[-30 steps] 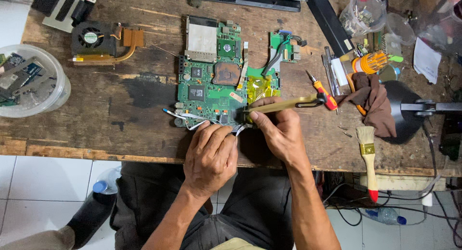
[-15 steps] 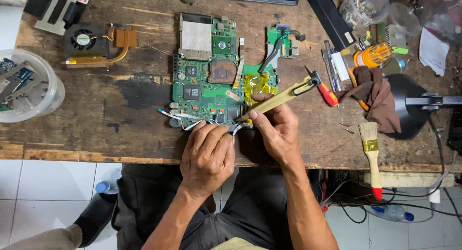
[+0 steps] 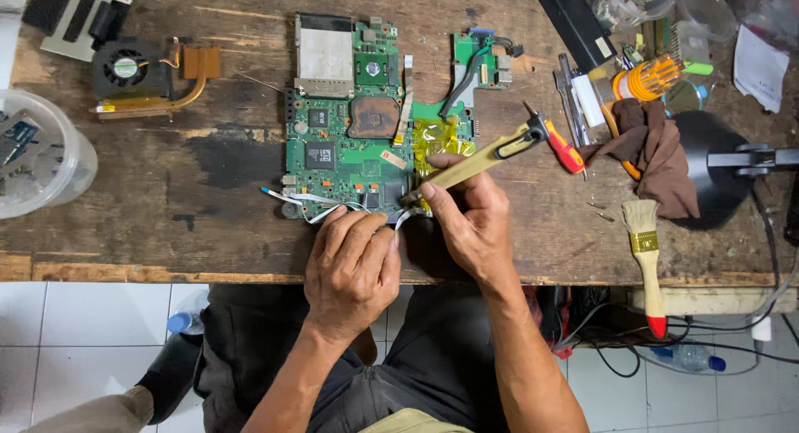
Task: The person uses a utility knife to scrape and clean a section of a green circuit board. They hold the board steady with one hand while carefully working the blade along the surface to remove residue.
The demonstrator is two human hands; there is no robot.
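Here we saw the green circuit board point(image 3: 349, 141) lying flat on the worn wooden workbench point(image 3: 191, 191), near its front edge, with the left hand point(image 3: 351, 271) curled down against the board's near edge, fingers bent over the pale ribbon cables point(image 3: 308, 201) there; whether it actually pinched anything we could not tell. The right hand point(image 3: 470, 221) was closed around a tan-handled brush point(image 3: 474, 161), held slanted with its working end at the board's lower right corner. A red-handled screwdriver point(image 3: 559, 146) lay just beyond the brush handle, and a paintbrush point(image 3: 645, 262) rested well to the right.
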